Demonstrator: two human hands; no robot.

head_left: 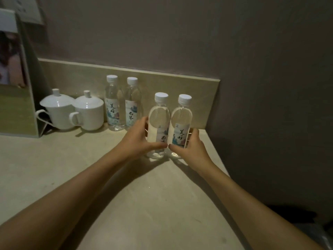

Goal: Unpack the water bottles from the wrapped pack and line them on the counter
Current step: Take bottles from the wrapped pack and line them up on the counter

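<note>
Here both hands (137,138) (191,147) hold two upright bottles (159,123) (182,125).

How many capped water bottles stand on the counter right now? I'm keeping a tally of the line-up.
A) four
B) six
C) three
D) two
A: two bottles stand at the backsplash beside the lidded cups, and the left hand and right hand hold two more.

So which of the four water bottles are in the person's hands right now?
The two nearer bottles: the left hand grips one, the right hand the other. The far pair beside the lidded cups stands untouched.
</note>
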